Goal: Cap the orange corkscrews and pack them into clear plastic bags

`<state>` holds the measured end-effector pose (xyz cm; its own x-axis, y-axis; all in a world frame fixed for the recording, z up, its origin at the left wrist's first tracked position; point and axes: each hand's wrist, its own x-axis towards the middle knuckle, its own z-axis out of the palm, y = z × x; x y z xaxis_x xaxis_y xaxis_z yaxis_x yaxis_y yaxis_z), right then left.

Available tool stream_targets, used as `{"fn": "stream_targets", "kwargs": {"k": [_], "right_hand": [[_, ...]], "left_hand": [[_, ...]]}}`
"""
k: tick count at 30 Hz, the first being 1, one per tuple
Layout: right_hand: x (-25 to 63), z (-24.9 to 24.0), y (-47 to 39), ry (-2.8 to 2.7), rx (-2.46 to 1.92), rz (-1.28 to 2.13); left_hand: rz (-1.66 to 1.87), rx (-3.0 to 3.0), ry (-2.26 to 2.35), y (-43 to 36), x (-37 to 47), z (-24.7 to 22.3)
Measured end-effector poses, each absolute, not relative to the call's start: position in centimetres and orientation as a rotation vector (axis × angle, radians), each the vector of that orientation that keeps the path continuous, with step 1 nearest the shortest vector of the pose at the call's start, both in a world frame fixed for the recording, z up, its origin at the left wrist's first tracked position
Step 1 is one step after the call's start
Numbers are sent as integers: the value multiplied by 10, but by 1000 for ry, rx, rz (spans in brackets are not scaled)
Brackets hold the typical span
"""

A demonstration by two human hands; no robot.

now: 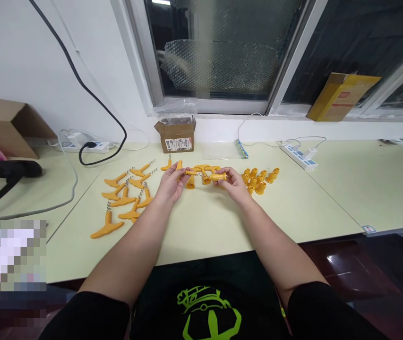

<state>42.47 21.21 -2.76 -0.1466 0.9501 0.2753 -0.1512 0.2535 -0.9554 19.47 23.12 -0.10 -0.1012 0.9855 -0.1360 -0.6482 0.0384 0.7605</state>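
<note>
My left hand (171,183) grips a yellow corkscrew (190,173) by its handle, with the metal spiral pointing right. In my right hand (235,185) is a yellow ribbed sleeve (218,177), held level close to the spiral's tip; whether the two touch cannot be made out. Behind and below the held parts, more yellow pieces (190,183) stand or lie on the table. Several yellow T-handled corkscrews (107,227) are spread left of my left hand. A cluster of yellow sleeves (261,188) stands just right of my right hand.
An open cardboard box (177,138) stands by the wall, with a clear plastic sheet (218,150) beside it. Power strips lie at the back left (97,145) and back right (298,157). A black cable (77,75) hangs at the left, near a larger brown box (1,125).
</note>
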Motion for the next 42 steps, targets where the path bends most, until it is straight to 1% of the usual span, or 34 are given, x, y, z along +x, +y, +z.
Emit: {"fn": "stream_targets", "kwargs": {"k": [7,11,15,20,23,29,31,36,37,39,42], "right_hand": [[416,-33,212,-1397,-753,1195],[414,-32,211,-1450,-730,1077],[419,-31,212,-1523,-699,943],[421,-28,209,-1606,-710,911],[421,-24,205,-1537,-756,1076],[417,-13,200,-1272,-940,1598],[419,-9,201,-1189,-966,1817],[428,-4,208,-1034,-1005,2492],[429,-5,208,-1025,-1002,2552],[428,-6,207,-1025,-959,2564],[424,-8,201,-1054,-772,2403]], "left_hand": [[1429,756,839,221,210,-7],[1367,871,830,209,224,-7],[1243,866,886,204,226,-2],[1093,898,963,205,217,4],[1086,981,934,203,215,4],[1266,1307,827,192,218,8],[1253,1355,839,188,218,9],[1201,1535,839,182,212,12],[1188,1566,827,182,211,13],[1175,1562,825,183,208,16],[1173,1443,859,191,201,19]]}}
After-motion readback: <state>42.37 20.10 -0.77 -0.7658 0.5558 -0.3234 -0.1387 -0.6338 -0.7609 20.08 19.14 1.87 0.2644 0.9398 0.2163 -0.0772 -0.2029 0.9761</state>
